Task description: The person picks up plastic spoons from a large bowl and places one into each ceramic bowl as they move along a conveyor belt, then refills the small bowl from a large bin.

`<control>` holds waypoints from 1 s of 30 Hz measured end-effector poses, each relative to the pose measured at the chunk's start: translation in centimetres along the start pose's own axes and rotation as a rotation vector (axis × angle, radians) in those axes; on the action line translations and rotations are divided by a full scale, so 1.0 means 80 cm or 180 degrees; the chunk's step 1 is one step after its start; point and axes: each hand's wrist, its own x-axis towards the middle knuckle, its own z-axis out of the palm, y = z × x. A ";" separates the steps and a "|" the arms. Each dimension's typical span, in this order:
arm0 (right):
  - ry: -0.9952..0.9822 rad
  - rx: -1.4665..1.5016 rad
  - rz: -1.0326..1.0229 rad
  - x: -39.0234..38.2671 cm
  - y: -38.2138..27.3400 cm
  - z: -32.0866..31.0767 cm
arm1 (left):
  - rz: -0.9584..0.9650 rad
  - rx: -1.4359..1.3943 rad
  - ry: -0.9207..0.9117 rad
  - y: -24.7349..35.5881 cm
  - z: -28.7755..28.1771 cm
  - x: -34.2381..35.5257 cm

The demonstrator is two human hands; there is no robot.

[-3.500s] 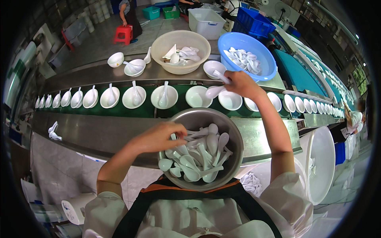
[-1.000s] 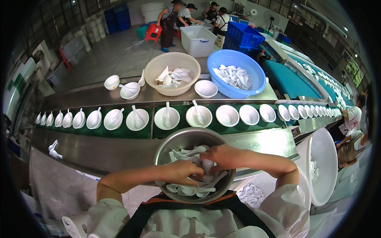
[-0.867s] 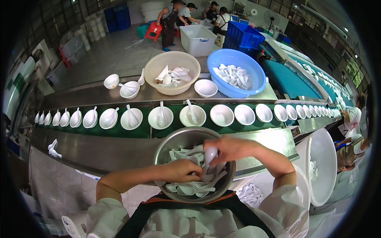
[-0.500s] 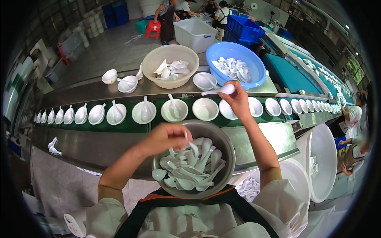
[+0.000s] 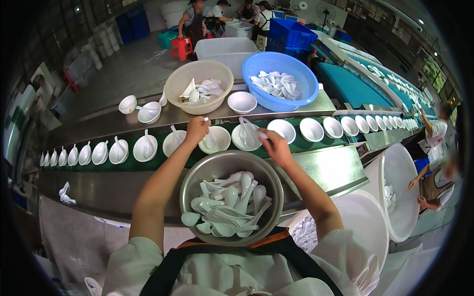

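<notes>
A steel bowl (image 5: 231, 167) of white spoons (image 5: 224, 207) sat nearest. Beyond it, the left hand (image 5: 196, 129) gripped a spoon (image 5: 206, 120) over a white bowl (image 5: 215, 140) on the green belt (image 5: 148, 163). The right hand (image 5: 274, 146) pinched another spoon (image 5: 260, 133) beside a bowl to the right (image 5: 281, 131).

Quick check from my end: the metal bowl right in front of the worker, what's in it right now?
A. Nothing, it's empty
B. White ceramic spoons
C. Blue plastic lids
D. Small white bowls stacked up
B. The metal bowl holds a loose pile of white spoons, their handles and scoops crossing one another, just below the left hand and right hand reaching to the bowls on the green belt.
</notes>
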 end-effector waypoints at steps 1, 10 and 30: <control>0.0323 -0.0195 -0.0166 0.003 0.011 -0.005 | 0.0015 0.0052 0.0119 -0.003 0.003 -0.001; -0.0599 -0.0685 -0.0167 0.013 -0.003 -0.033 | 0.0586 -0.0402 -0.1278 0.104 -0.020 -0.116; -0.3232 -0.1565 -0.1749 -0.018 -0.171 -0.045 | 0.2180 0.1549 -0.3240 0.148 -0.037 -0.237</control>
